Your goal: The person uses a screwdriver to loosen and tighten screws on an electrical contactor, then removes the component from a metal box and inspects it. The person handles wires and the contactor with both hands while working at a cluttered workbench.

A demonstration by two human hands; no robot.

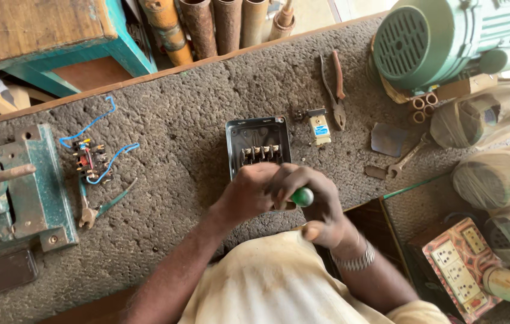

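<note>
A: Nearest: two hands. Right hand, grip closed round one green-handled screwdriver; left hand curled, steadying one metal switch box, mid-counter.
B: Labels?
A: One cream switch, blue label, beside box.

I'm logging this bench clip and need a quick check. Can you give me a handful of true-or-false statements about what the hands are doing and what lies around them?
1. The right hand grips a green-handled screwdriver. True.
2. The left hand rests at the near edge of the open metal switch box. True.
3. The pliers are held in the left hand. False: they lie on the bench mat, beyond the box.
4. A small part with blue wires lies to the left of the box. True.
5. The green motor sits at the near left corner. False: it is at the far right.
</note>
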